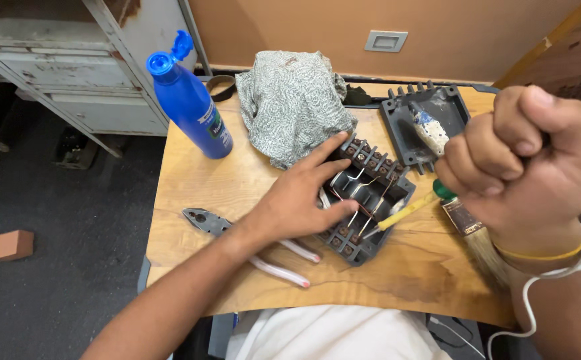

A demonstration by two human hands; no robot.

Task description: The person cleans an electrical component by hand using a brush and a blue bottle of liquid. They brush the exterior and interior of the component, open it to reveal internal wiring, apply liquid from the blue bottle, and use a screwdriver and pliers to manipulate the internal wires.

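My left hand (pixel 298 199) lies flat on the left side of a dark grey terminal box (pixel 370 200) with rows of screw terminals and thin wires inside, fingers spread over its edge. My right hand (pixel 530 167) is fisted around the green handle of a screwdriver (pixel 414 208) whose yellow shaft points down-left into the box. A paintbrush (pixel 474 237) lies under the right hand on the wooden board (pixel 190 193). Pliers (pixel 204 220) with white-pink handles lie partly beneath my left forearm.
A blue bottle (pixel 194 100) with its flip cap open stands at the back left. A crumpled patterned cloth (pixel 294 103) sits behind the box. The box's grey lid (pixel 417 120) lies at the back right. A brick (pixel 12 245) is on the floor.
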